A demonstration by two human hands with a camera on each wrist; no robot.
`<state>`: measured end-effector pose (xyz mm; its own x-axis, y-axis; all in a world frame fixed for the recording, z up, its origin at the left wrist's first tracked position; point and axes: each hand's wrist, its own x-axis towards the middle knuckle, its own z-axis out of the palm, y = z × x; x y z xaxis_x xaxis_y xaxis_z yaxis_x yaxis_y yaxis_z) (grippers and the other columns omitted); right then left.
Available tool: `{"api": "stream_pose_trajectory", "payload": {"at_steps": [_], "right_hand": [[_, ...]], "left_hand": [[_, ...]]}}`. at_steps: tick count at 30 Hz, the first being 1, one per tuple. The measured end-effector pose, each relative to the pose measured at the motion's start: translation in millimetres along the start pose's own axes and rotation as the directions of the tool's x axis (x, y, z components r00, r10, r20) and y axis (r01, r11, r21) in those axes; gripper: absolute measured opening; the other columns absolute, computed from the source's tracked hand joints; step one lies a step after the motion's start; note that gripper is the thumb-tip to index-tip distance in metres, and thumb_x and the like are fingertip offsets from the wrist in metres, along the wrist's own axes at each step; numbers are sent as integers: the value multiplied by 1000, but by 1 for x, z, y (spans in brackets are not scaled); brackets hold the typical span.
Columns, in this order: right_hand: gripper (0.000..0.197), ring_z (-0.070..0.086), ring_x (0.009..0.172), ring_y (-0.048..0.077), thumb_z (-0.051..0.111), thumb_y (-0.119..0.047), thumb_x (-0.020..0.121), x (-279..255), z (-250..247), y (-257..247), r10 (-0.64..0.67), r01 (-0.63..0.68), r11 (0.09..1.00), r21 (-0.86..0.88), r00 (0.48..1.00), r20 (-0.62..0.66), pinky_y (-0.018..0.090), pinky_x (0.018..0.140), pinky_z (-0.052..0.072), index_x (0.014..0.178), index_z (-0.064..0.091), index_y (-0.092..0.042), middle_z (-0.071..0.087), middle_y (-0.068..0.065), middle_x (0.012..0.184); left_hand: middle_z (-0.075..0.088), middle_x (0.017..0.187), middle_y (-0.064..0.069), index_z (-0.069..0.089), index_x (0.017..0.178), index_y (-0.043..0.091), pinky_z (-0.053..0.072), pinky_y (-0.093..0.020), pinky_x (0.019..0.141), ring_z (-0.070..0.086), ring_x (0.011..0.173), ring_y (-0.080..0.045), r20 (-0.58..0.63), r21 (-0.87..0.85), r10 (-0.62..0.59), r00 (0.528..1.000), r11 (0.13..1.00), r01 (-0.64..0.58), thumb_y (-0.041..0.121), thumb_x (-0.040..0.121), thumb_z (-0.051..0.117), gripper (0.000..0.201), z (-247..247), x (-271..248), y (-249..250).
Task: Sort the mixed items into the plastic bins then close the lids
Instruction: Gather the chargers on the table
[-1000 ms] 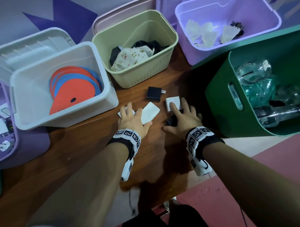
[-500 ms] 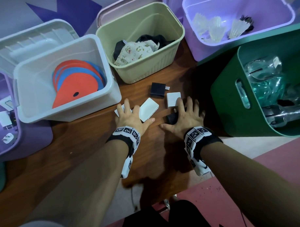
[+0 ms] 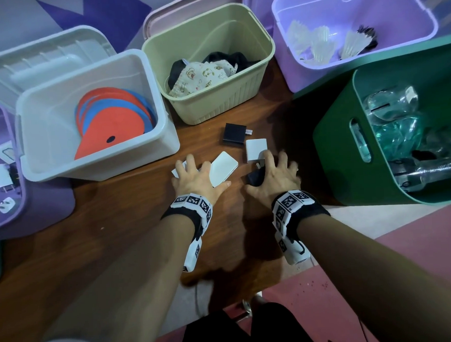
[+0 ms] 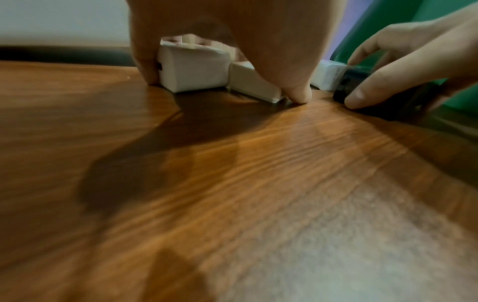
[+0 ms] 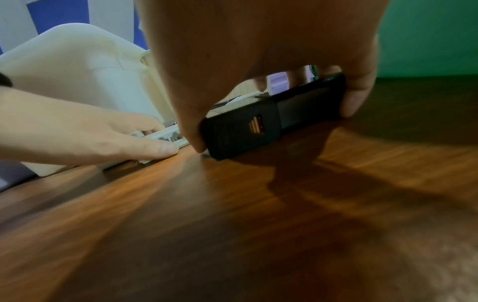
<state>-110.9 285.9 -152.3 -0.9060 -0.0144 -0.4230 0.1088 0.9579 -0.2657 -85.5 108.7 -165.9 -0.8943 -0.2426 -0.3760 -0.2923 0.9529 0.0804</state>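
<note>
Several plug chargers lie on the wooden table. My left hand covers a small white charger and a flat white charger. In the left wrist view my left hand grips both white blocks between a finger and the thumb. My right hand grips a black charger; the right wrist view shows that black charger pinched between thumb and finger. A white square charger and another black charger lie loose just beyond my fingers.
Open bins ring the chargers: a white bin with red and blue discs, a beige bin with cloth, a lilac bin with shuttlecocks, a green bin with plastic bottles, and a purple bin with chargers. A white lid stands behind.
My right hand's fingers have drawn back off the white square charger and closed round the black charger. My left hand has stayed on the two white chargers.
</note>
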Motion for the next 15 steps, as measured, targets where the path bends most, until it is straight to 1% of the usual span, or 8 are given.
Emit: {"api": "stream_pose_trajectory", "payload": {"at_steps": [2,5,8,10,12,15], "right_hand": [[75,28,128,37,68,-51,67,0,-2,0,-24,24,1000,-14,999,40,49,94,42,127,25,-37,28,2,140],[77,24,131,38,68,-49,71,0,-4,1,-34,38,998,-39,994,100,50,96,41,130,21,-41,28,-1,140],[74,24,132,37,65,-50,71,-1,-6,1,-37,39,999,-13,994,107,48,95,42,131,22,-43,29,-5,141],[71,25,132,35,62,-53,71,-3,-7,0,-44,42,999,30,994,104,47,96,43,132,26,-43,30,-7,141],[69,25,132,35,60,-57,71,-7,-9,-3,-51,43,995,85,994,99,48,98,43,133,33,-40,30,-8,141],[64,26,130,35,59,-59,72,-13,-17,-9,-55,43,987,156,996,73,48,101,41,130,45,-34,32,-7,139]], "left_hand": [[21,146,-7,47,124,25,34,-50,103,17,135,-33,0,1,7,1000,1000,-7,73,75,52,68,-1,0,-2],[24,145,-6,50,122,25,35,-49,103,19,134,-33,-9,-14,8,1000,1000,-8,73,75,52,67,-1,-2,-4],[29,139,-4,52,119,24,38,-46,99,25,128,-29,-20,-46,-15,1000,999,14,73,75,51,66,-2,-5,-6],[31,136,-3,54,118,23,41,-44,96,27,124,-28,-9,-80,-40,999,996,39,73,75,51,66,-5,-7,-8],[32,134,-3,54,118,23,43,-42,94,29,121,-27,7,-135,-69,998,989,69,72,75,51,65,-9,-11,-10],[33,133,-3,52,120,23,42,-40,94,30,121,-27,26,-206,-99,995,973,102,71,77,50,64,-19,-16,-10]]}}
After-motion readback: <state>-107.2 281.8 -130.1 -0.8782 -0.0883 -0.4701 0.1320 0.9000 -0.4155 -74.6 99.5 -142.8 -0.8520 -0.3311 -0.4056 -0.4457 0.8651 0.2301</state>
